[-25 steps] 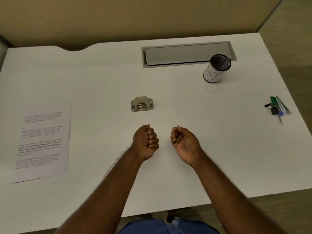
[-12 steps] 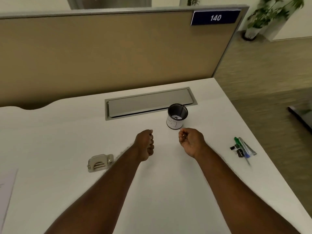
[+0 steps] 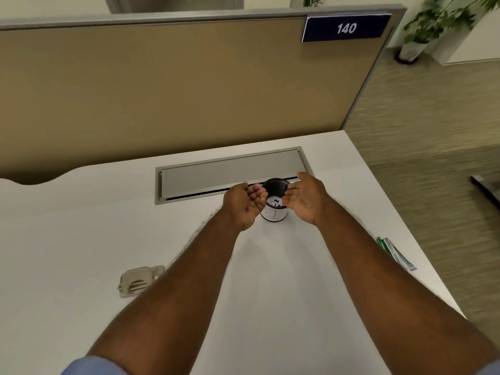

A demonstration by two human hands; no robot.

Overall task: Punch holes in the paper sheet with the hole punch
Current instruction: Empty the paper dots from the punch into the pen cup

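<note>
The metal hole punch (image 3: 136, 280) lies on the white desk (image 3: 67, 226) at the left, partly covered by my left forearm. The paper sheet is out of view. My left hand (image 3: 244, 205) and my right hand (image 3: 305, 197) are stretched out over the far part of the desk, palms turned inward, fingers relaxed, one on each side of a black-and-white cup (image 3: 274, 205). Whether the fingertips touch the cup's rim I cannot tell. Neither hand holds anything.
A grey cable-tray lid (image 3: 216, 174) is set into the desk behind the cup. Pens (image 3: 395, 253) lie near the right edge. A tan partition (image 3: 176, 90) with a "140" sign (image 3: 346, 28) stands behind the desk. Floor and a potted plant are to the right.
My view has lifted and turned right, so the paper left the frame. Both hands moved forward from fists to relaxed open fingers on either side of the cup.
</note>
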